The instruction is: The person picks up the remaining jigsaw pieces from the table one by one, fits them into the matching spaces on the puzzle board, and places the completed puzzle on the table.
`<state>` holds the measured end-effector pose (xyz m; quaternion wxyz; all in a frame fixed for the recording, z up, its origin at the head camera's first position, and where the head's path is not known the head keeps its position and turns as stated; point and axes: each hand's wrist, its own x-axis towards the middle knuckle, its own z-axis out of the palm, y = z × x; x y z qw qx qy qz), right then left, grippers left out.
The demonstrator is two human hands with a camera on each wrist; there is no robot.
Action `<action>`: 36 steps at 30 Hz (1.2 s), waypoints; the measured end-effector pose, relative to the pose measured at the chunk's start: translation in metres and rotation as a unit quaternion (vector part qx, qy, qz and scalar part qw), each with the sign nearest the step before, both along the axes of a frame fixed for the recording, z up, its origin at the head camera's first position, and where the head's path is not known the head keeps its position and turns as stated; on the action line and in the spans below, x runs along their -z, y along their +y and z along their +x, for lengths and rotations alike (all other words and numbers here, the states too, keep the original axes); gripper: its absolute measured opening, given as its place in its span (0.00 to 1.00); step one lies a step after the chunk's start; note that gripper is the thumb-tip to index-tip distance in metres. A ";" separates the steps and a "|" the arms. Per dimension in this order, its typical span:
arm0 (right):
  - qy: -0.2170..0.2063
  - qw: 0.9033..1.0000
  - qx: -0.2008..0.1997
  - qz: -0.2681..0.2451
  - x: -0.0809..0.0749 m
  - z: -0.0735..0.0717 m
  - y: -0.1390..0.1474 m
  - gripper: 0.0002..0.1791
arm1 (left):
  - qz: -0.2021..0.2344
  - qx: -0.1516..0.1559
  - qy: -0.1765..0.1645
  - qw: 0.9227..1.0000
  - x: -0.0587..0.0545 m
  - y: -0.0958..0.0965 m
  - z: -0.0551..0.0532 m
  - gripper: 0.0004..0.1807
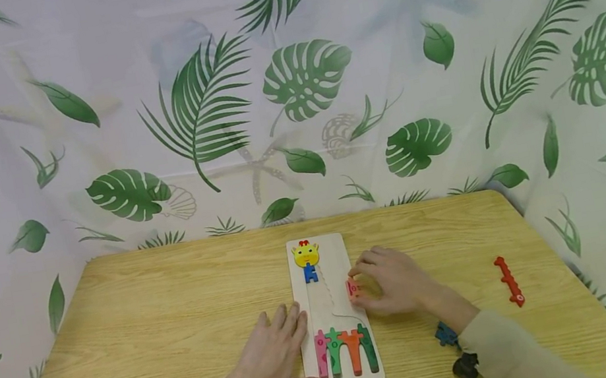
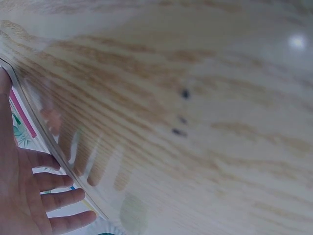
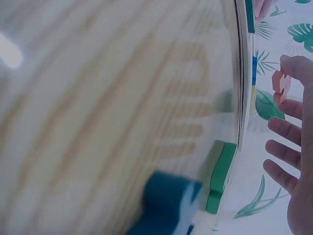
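Note:
A white puzzle board (image 1: 324, 312) lies upright on the table, carrying a yellow giraffe head (image 1: 306, 256), a blue piece (image 1: 310, 273) just below it, and leg pieces in pink (image 1: 322, 356), green (image 1: 333, 348), orange (image 1: 355, 354) and dark green (image 1: 368, 348). My left hand (image 1: 273, 354) rests along the board's left edge, fingers extended and thumb at the lower corner. Between thumb and index finger, my right hand (image 1: 393, 281) pinches a salmon-pink puzzle piece (image 3: 279, 86) over the board's right edge. The other right fingers are spread in the right wrist view.
On the right of the table (image 1: 178, 303) lies a long red piece (image 1: 509, 281). Nearer, beside the right sleeve, are a blue piece (image 1: 445, 333) and a black piece (image 1: 465, 368). A green piece (image 3: 221, 176) sits by the board in the right wrist view.

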<state>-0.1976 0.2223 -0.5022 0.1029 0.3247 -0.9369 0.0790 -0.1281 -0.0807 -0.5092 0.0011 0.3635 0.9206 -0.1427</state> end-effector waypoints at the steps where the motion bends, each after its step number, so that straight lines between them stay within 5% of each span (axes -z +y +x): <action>1: -0.001 1.000 0.001 0.001 0.000 0.000 -0.002 0.24 | 0.000 0.000 0.001 1.000 0.000 0.000 0.000 0.69; 36: 0.002 1.000 -0.003 0.009 0.009 -0.016 -0.048 0.25 | -0.004 0.003 0.003 1.000 -0.001 0.000 0.000 0.68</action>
